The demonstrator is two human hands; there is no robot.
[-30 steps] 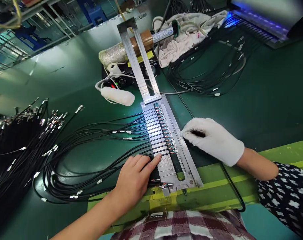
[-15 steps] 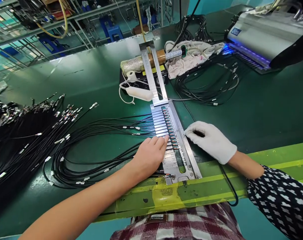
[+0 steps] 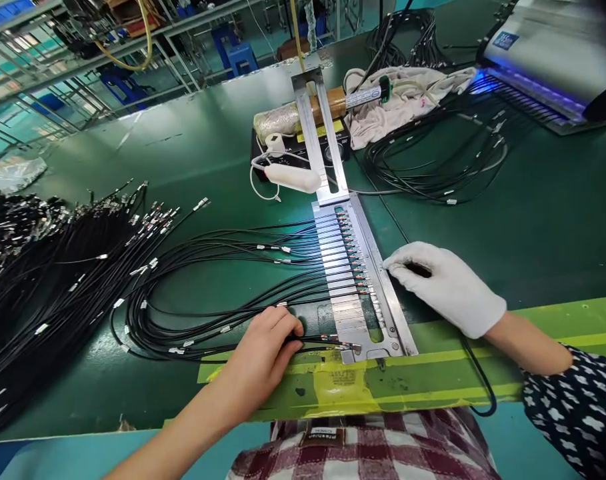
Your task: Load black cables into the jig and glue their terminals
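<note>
On the green table lies a metal fixture (image 3: 350, 317) with a slotted bar. Several thin black cables (image 3: 263, 300) are laid in its grooves, their small wired ends in a row along the slot. My bare left hand (image 3: 267, 350) is left of the fixture's near end, fingers curled over black cables whose loose ends (image 3: 350, 346) lie across the plate. My right hand (image 3: 440, 287), in a white glove, is at the fixture's right rail, with thumb and forefinger pinched together at its edge. Whatever the pinch may hold is hidden.
A big heap of black cables (image 3: 77, 287) lies at left. Behind the fixture are a black box (image 3: 295, 160), a wrapped tube (image 3: 277, 120) and a cloth (image 3: 373, 123). At the far right stands a silver machine (image 3: 557, 53) with blue light. Green tape (image 3: 433, 390) lines the front edge.
My left hand has left the row of wired ends and moved down and left to the lower cables, its fingers curling. My right hand keeps its place by the rail. The view has shifted slightly.
</note>
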